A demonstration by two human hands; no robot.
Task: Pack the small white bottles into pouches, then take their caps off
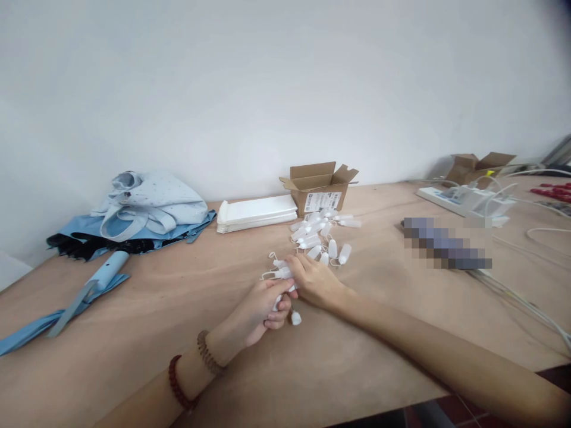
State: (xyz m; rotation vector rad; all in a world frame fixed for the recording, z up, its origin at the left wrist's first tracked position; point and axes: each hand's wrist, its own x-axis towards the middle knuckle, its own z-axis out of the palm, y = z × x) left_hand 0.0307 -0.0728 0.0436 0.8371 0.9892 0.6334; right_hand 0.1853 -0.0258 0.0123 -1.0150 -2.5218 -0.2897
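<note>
Small translucent white plastic bottles (308,241), several with thin white loops, lie in a loose pile in the middle of the table. Just in front of the pile my two hands meet. My left hand (267,309) is closed around one small white bottle (277,302), its thumb on top. A white cap-like piece (296,318) hangs below those fingers on a thin strap. My right hand (316,279) is bent over, its fingers closed against more white bottles (282,268) that stick out to the left. Its fingertips are partly hidden behind the left thumb.
Behind the pile stands an open cardboard box (319,187), beside a stack of white flat packets (256,213). A light-blue umbrella (107,267) and a pale cloth bag (151,199) lie left. At right are a blurred-out object (441,244), a power strip (464,202) and cables.
</note>
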